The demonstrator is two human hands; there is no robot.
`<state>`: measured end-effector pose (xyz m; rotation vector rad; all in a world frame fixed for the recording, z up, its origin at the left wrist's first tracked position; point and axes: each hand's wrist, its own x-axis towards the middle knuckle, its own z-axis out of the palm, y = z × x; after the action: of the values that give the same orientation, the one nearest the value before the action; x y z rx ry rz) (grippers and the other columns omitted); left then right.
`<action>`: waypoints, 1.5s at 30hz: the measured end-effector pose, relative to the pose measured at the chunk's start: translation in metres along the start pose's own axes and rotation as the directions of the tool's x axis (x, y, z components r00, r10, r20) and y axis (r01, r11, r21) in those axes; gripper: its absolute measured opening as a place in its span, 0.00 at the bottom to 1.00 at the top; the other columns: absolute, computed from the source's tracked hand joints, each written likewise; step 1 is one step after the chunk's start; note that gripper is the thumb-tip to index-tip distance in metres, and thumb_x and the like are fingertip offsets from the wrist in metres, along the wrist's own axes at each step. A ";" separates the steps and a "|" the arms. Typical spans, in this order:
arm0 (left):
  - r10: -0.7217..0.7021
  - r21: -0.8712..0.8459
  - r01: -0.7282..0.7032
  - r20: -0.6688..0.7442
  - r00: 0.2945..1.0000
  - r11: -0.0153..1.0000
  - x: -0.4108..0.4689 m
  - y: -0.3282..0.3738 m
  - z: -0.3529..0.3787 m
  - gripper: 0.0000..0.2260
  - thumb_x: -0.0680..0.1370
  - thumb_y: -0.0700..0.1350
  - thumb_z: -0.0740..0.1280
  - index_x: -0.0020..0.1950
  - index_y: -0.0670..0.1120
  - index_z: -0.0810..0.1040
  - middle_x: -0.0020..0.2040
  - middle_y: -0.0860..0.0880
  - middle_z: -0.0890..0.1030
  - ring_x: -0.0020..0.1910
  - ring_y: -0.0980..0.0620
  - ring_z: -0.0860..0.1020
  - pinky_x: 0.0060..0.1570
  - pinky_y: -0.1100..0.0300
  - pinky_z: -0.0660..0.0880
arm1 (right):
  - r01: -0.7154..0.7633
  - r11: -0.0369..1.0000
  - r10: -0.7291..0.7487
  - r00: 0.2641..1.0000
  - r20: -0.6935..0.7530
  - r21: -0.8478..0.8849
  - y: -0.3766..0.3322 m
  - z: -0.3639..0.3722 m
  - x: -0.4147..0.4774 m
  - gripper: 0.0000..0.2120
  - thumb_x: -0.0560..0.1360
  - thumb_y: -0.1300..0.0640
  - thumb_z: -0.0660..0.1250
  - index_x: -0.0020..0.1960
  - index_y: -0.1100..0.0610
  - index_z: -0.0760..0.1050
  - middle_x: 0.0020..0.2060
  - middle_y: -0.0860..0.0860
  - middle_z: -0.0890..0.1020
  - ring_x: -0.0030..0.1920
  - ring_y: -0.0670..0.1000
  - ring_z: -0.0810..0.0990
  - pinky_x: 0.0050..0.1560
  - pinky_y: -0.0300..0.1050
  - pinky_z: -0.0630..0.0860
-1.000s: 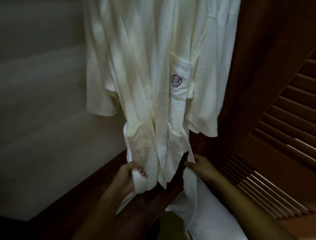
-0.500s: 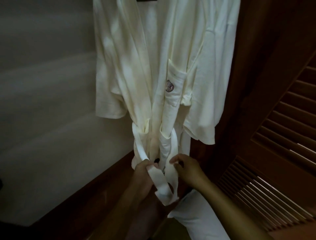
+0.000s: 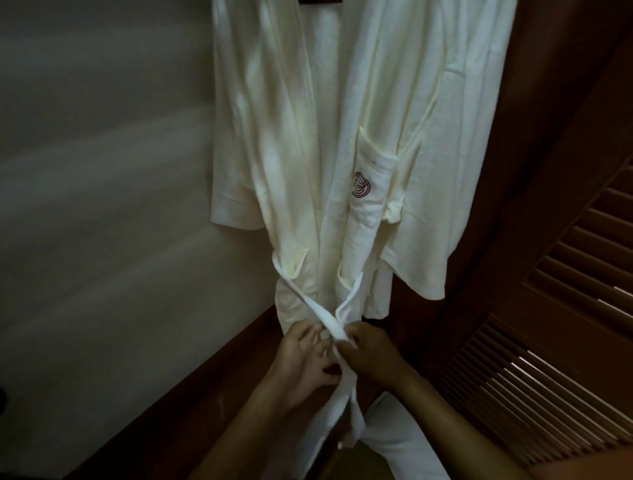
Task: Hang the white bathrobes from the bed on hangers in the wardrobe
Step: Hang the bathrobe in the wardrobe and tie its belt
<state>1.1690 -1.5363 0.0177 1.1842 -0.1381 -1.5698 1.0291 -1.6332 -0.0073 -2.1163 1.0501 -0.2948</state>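
The bathrobe [image 3: 342,102] hangs inside the wardrobe, its front closed and the two ends of its belt [image 3: 329,318] crossed low at the waist, just above your hands. Your right hand [image 3: 373,356] pinches the belt at the crossing, fingers curled over it. Your left hand [image 3: 301,359] sits against the other side with fingers half spread and the thumb turned toward the hanging tail; whether it actually grips the cloth I cannot tell. To tie this well, hold the crossing firm with the right hand, draw the tail through with the left, and pull both ends evenly so the front panels stay lapped and the robe does not twist or slide on its support. Only a dark strip at the top edge hints at the hanger [image 3: 320,2]; the rail and the robe's shoulders are cut off. The light is dim, so the white bundle [image 3: 400,442] below your right forearm, beside the louvred door [image 3: 548,342], cannot be identified.
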 end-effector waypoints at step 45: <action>0.100 0.481 -0.113 0.053 0.994 0.870 0.065 0.065 -0.083 0.10 0.83 0.43 0.67 0.59 0.39 0.81 0.46 0.36 0.85 0.43 0.40 0.81 0.45 0.48 0.79 | -0.056 0.970 0.078 0.993 -0.086 0.237 -0.027 -0.008 0.024 0.07 0.76 0.53 0.74 0.45 0.45 0.77 0.39 0.43 0.82 0.42 0.40 0.82 0.40 0.32 0.74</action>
<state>1.2810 -1.5733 -0.0215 1.5113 -0.6365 -1.4958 1.0563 -1.6452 0.0143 -1.8675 1.0826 -0.4667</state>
